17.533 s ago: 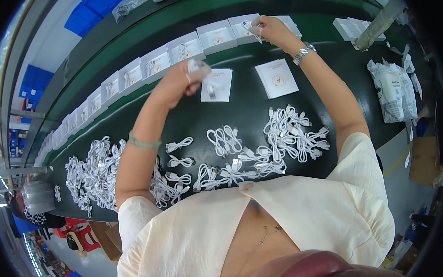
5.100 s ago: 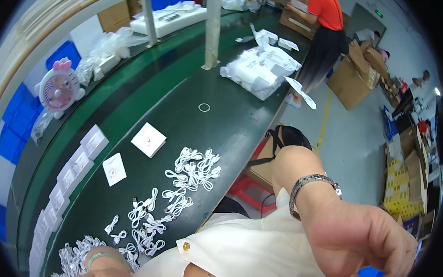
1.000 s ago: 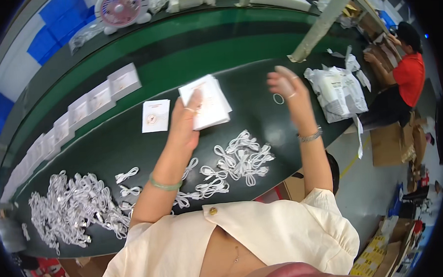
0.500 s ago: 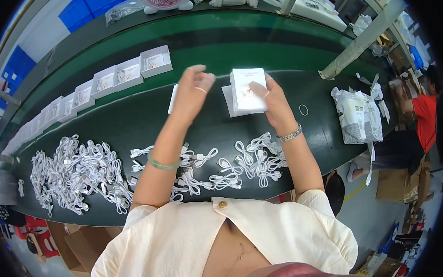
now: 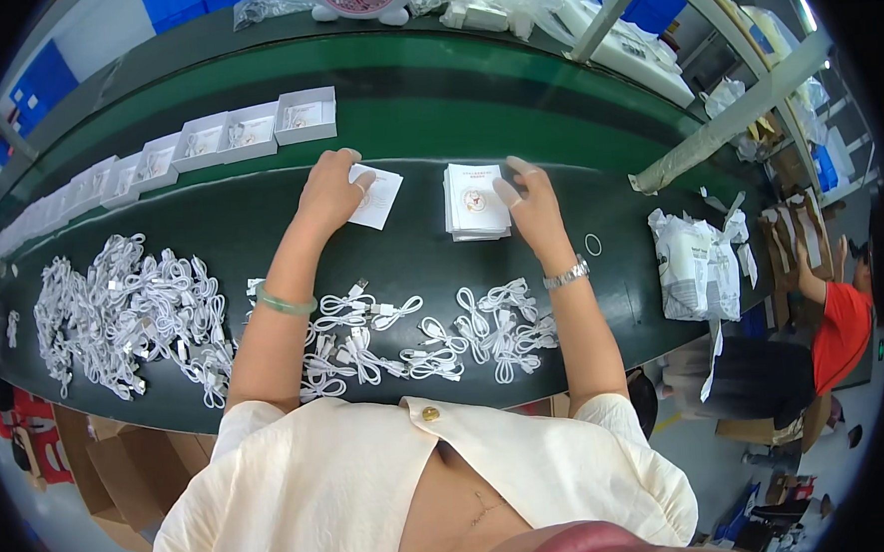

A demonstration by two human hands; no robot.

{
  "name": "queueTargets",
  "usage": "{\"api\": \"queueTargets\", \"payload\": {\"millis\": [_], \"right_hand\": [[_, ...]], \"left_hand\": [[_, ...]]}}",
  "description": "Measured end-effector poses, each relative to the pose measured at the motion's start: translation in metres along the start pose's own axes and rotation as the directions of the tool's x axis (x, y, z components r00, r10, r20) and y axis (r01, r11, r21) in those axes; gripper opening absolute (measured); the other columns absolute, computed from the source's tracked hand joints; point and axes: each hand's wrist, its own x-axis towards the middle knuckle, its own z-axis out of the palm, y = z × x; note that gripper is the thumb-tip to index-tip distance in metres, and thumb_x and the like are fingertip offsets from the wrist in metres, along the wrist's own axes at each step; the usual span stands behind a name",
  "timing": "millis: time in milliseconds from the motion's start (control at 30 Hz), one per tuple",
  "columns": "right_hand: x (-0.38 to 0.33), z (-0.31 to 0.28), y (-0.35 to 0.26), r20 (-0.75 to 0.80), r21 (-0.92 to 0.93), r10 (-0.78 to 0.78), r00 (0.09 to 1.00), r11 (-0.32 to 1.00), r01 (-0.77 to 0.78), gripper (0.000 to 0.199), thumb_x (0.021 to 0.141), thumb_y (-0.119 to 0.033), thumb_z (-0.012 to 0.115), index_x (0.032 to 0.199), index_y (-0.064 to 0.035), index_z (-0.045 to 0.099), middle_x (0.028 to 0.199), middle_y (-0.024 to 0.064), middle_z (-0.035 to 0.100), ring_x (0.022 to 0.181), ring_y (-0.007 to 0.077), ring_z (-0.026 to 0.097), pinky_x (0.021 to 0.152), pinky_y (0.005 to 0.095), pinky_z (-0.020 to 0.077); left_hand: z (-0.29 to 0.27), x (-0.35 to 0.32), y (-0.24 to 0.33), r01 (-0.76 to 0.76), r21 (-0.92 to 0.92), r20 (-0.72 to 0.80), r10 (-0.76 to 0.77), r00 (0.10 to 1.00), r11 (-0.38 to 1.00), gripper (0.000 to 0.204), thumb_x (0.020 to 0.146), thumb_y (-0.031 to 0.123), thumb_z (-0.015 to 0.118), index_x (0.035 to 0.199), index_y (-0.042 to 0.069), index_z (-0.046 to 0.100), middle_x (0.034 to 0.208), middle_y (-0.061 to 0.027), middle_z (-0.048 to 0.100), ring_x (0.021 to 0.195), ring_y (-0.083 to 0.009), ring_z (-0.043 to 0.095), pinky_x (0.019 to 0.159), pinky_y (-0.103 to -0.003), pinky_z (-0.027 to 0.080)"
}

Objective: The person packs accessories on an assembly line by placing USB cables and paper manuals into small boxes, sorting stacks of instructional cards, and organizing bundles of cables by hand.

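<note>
Head view: left hand [image 5: 329,187] flat, fingers spread on a single white card [image 5: 376,195]; right hand [image 5: 526,197] open, fingertips resting on a card stack [image 5: 474,201] on the dark belt [image 5: 411,258]. Likely risk: stack fanning apart or sliding if nudged sideways.

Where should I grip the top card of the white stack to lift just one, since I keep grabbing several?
Probably by its right edge, coming from the right. The stack of white cards lies flat on the dark green belt, and the right hand already rests fingertips there. The edges look slightly fanned, so a fingertip could peel one. The left hand presses a separate single card.
</note>
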Motion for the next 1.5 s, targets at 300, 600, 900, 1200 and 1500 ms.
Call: {"api": "queueTargets", "payload": {"millis": [300, 600, 900, 1200, 1500], "right_hand": [[-0.058, -0.028, -0.048, 0.005, 0.014, -0.205, 0.979, 0.979, 0.205, 0.034, 0.081, -0.010, 0.063, 0.114, -0.0049, 0.059, 0.118, 0.0136, 0.055, 0.106, 0.0251, 0.054, 0.082, 0.0324, 0.0474], [-0.086, -0.024, -0.056, 0.048, 0.040, -0.231, 0.972, 0.973, 0.229, 0.032, 0.080, -0.004, 0.063, 0.111, -0.0053, 0.062, 0.115, 0.0122, 0.058, 0.103, 0.0228, 0.057, 0.080, 0.0297, 0.0488], [-0.087, -0.023, -0.052, 0.050, 0.106, -0.194, 0.980, 0.976, 0.188, 0.029, 0.081, -0.005, 0.062, 0.110, -0.0049, 0.062, 0.113, 0.0122, 0.058, 0.100, 0.0226, 0.058, 0.080, 0.0295, 0.0491], [-0.060, -0.029, -0.023, 0.041, 0.409, 0.096, 0.995, 0.907, -0.104, 0.025, 0.088, -0.009, 0.058, 0.111, -0.0023, 0.062, 0.107, 0.0063, 0.060, 0.093, 0.0126, 0.057, 0.082, 0.0244, 0.0448], [-0.046, -0.014, -0.002, 0.177, 0.419, 0.258, 0.950, 0.853, -0.310, 0.046, 0.091, -0.029, 0.055, 0.124, 0.0029, 0.052, 0.122, 0.0131, 0.055, 0.110, 0.0192, 0.052, 0.093, 0.0282, 0.0405]], "left_hand": [[-0.009, 0.023, -0.008, -0.357, 0.307, 0.472, 0.184, 0.862, 0.882, 0.054, 0.075, 0.012, 0.068, 0.125, 0.006, 0.051, 0.132, -0.0118, 0.045, 0.120, -0.0325, 0.045, 0.097, -0.044, 0.043], [-0.017, 0.029, 0.015, -0.213, 0.500, 0.560, -0.126, 0.819, 0.839, 0.062, 0.063, 0.019, 0.082, 0.116, 0.002, 0.054, 0.121, -0.0192, 0.051, 0.114, -0.0345, 0.051, 0.093, -0.044, 0.046], [-0.027, 0.013, 0.006, -0.184, 0.313, 0.520, -0.007, 0.854, 0.932, 0.057, 0.062, 0.015, 0.082, 0.108, -0.002, 0.054, 0.108, -0.0202, 0.059, 0.101, -0.0316, 0.060, 0.082, -0.041, 0.052], [-0.065, 0.043, 0.050, 0.303, -0.561, 0.583, 0.109, 0.805, 0.770, 0.050, 0.073, 0.014, 0.073, 0.115, 0.000, 0.049, 0.096, -0.0094, 0.061, 0.083, -0.0182, 0.063, 0.066, -0.029, 0.052], [0.047, 0.046, 0.081, -0.276, -0.150, 0.336, 0.311, 0.889, 0.949, 0.075, 0.065, 0.023, 0.081, 0.125, -0.006, 0.046, 0.114, -0.0218, 0.055, 0.103, -0.0297, 0.056, 0.089, -0.036, 0.045]]}}
